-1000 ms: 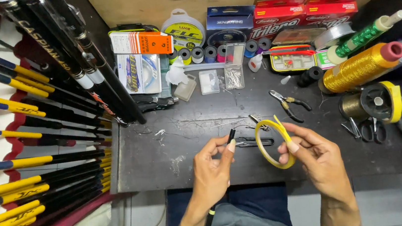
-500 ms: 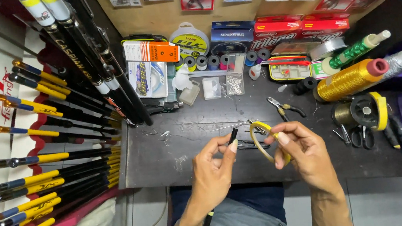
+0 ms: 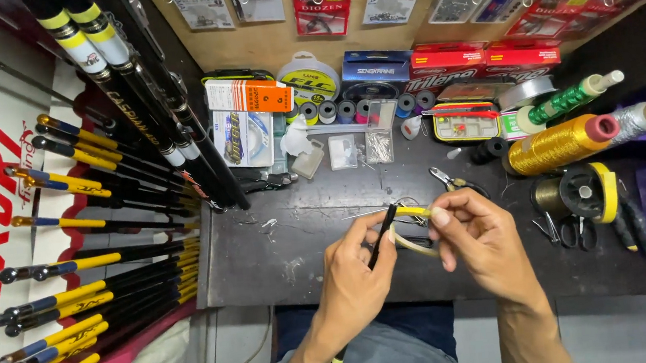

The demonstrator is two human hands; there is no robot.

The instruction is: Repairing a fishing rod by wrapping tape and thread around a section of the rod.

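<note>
Yellow tape, a thin strip curling into a loop, sits between the two hands above the near middle of the dark worktable. Its upper run lies across the tip of a slim black rod, and its lower curve hangs just below the fingers. The left hand is closed around the rod, thumb and forefinger pinching it close to the tip, while the rod's shaft runs down toward the near edge past the wrist. The right hand is curled, its fingertips pinched on the right end of the tape, touching it just beside the rod tip. Right of the hands lie a gold thread spool, a green thread spool and black scissors. Small pliers rest just beyond the hands. On the left, a rack of black-and-yellow fishing rods fans outward.
</note>
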